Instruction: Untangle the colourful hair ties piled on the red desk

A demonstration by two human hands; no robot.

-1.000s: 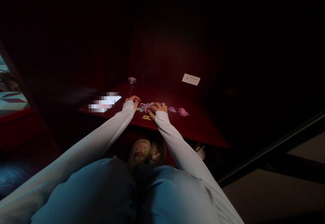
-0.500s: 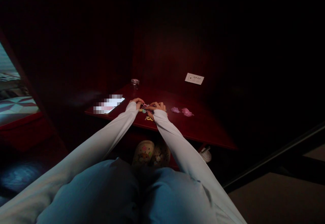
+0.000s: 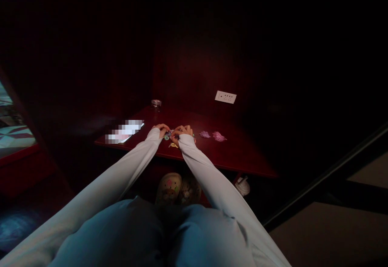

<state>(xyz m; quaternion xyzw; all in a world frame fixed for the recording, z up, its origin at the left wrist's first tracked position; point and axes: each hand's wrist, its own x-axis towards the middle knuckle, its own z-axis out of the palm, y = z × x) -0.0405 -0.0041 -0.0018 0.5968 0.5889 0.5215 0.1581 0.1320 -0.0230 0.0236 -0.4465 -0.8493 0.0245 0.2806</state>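
My left hand (image 3: 163, 129) rests at a small pile of coloured loops on the dark red table (image 3: 239, 156), its fingers bent together over the pieces. Close beside it, on the right, my right hand (image 3: 182, 133) has its fingers curled over the same pile. What either hand grips is too small to make out. A green loop (image 3: 166, 137) lies below my left hand, and yellow loops (image 3: 173, 145) lie nearer the table's front edge. To the right are a purple bundle (image 3: 205, 134) and a pink bundle (image 3: 218, 136) of thin bands.
A lit phone or tablet (image 3: 129, 130) lies at the table's left edge. Behind it stands a small clear jar (image 3: 156, 104). A white socket plate (image 3: 226, 97) is on the back wall. Patterned clogs (image 3: 170, 186) and a white object (image 3: 243, 186) are below the table.
The view has shifted slightly, so the table sits lower and further left. Both hands remain at the pile, with their fingers a little differently placed.
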